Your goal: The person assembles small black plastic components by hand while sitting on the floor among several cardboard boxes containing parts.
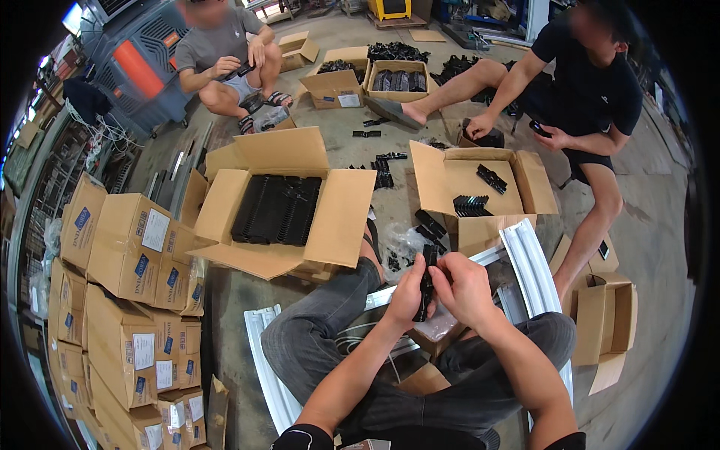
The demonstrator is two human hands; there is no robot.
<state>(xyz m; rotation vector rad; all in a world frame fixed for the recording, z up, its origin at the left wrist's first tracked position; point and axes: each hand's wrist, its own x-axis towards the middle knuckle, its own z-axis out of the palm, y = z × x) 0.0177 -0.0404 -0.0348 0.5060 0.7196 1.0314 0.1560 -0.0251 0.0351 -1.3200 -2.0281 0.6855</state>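
In the head view, we are grasping a black part (pixel 427 282) in both hands: our left hand (pixel 407 294) is curling its fingers round one long side, and our right hand (pixel 465 289) is pinching the other with thumb and fingertips. The part is standing nearly upright in the air, above a small carton (pixel 436 344) between our legs. Beyond it, similar parts (pixel 471 205) are lying in a row at the near left corner of the right box (pixel 536 184), while a packed stack (pixel 277 210) is filling the left box (pixel 349 206). We are judging the part to be light, stiff plastic, smooth enough to be slipping in dry fingers, with thin edges perhaps chipping if forced; gripping it by its long sides, around the middle, is seeming safest.
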